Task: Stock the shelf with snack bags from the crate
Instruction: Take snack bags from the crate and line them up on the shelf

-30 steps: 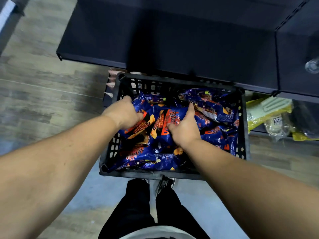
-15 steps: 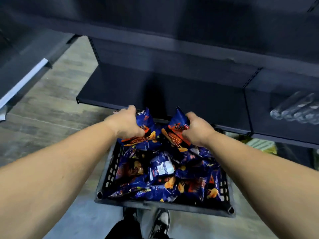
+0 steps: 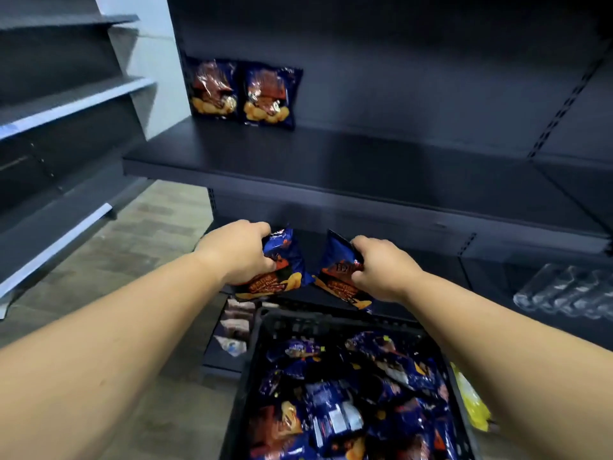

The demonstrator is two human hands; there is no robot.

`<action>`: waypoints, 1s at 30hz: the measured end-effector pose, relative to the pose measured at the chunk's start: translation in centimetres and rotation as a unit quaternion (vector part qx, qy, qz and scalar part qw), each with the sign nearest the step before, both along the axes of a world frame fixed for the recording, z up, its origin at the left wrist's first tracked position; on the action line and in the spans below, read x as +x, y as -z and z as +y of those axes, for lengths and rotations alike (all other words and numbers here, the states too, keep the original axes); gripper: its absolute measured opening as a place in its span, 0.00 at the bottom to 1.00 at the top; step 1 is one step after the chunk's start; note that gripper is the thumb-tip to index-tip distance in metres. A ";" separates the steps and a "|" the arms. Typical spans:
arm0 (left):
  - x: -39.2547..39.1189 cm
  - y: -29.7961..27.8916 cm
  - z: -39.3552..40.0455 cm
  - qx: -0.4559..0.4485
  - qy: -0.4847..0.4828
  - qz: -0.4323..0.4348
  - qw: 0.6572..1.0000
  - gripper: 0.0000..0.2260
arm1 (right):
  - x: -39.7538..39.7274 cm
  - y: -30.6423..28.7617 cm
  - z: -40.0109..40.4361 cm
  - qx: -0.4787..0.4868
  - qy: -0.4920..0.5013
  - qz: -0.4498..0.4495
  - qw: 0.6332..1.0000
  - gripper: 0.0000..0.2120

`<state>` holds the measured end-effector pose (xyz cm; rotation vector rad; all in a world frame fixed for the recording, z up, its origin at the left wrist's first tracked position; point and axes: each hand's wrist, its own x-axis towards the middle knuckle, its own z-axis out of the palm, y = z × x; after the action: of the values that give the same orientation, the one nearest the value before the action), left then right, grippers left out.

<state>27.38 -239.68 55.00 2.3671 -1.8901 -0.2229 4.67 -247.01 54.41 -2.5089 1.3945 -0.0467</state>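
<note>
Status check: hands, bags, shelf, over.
Left hand and right hand each grip one bag above crate. Two bags stand on shelf. Path clear.

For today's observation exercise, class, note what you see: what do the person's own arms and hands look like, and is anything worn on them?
Both forearms are bare up to the edge of the picture: no sleeves show. The left hand and the right hand wear no gloves, and no watch, bracelet or ring is visible on either. No marks or tattoos can be made out on the arms in this slightly blurred view.
</note>
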 end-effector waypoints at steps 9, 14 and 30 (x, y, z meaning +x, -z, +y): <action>11.3 -7.7 2.4 -0.050 0.012 -0.054 0.997 0.15 | 11.3 -6.5 2.7 -0.079 0.020 -0.022 0.996 0.08; 14.8 -11.4 1.7 -0.064 0.026 -0.053 0.996 0.17 | 14.2 -10.1 3.2 -0.117 0.057 -0.022 0.991 0.07; 19.1 -17.1 -8.6 -0.104 0.004 -0.143 0.984 0.17 | 18.1 -16.5 -6.7 -0.211 0.054 0.002 0.976 0.19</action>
<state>46.46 -248.32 72.14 2.3510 -1.9253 0.3156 22.81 -253.76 70.86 -2.7549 1.6701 -0.4000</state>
